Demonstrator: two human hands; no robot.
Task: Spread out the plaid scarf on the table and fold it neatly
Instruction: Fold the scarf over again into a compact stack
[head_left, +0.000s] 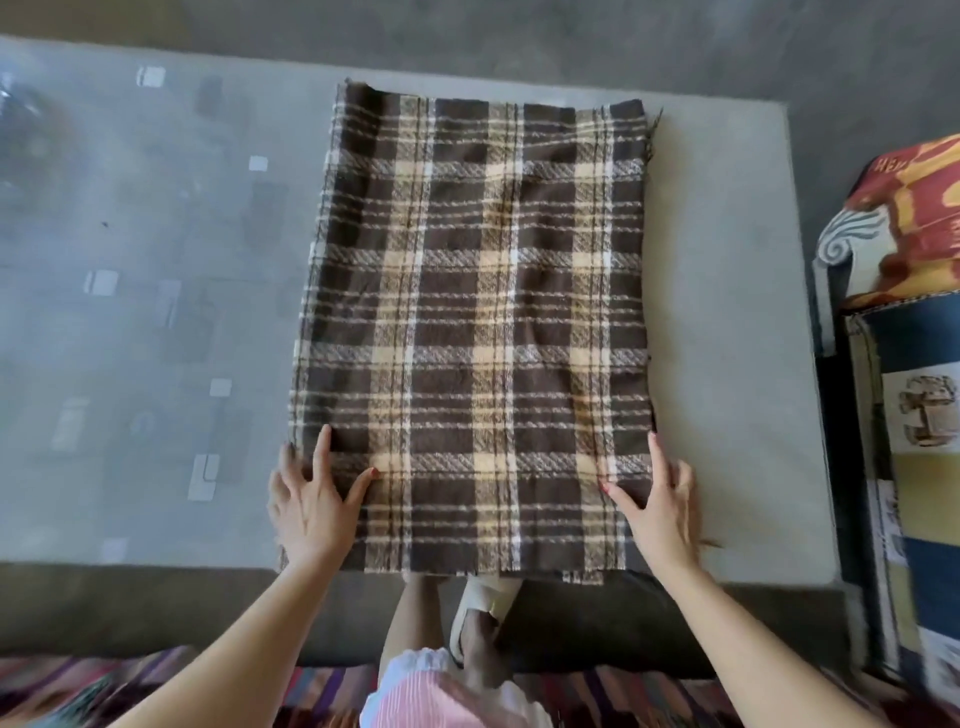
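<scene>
**Scarf flat on desk, both hands pinning near corners — slip and skew risks**

Grey desk (727, 312) fills the head view, dark floor beyond its far edge, a striped rug at the near bottom, a stack of printed boxes (904, 332) off the right side.

Head view: plaid scarf (472, 322) lies spread flat mid-desk, long axis running near to far, its near edge right at the desk's near edge, maybe hanging slightly over. Looks already doubled, since layers show along the right edge, but layer count is unclear. Left hand (311, 499) rests open-palmed on the near left corner, fingers splayed, thumb on the cloth; no pinch visible, so the grip is flat pressing rather than holding. Right hand (660, 504) is likewise flat on the near right corner, fingers extended along the edge, nothing clasped.

Risks, as judgement: near hem sits so close to the desk's edge that a pull toward the body could drag it off. Flat palms give weak hold; lifting for the next fold without pinching all layers could leave the lower one behind and skew the fold. Far right corner looks uneven with fringe sticking out, so edges may not meet.

Hard to tell: underside layers hidden; far left desk area is glare-washed and blurred; fringe on the near edge mostly cut off; pale patches on the left desk surface unidentifiable.
</scene>
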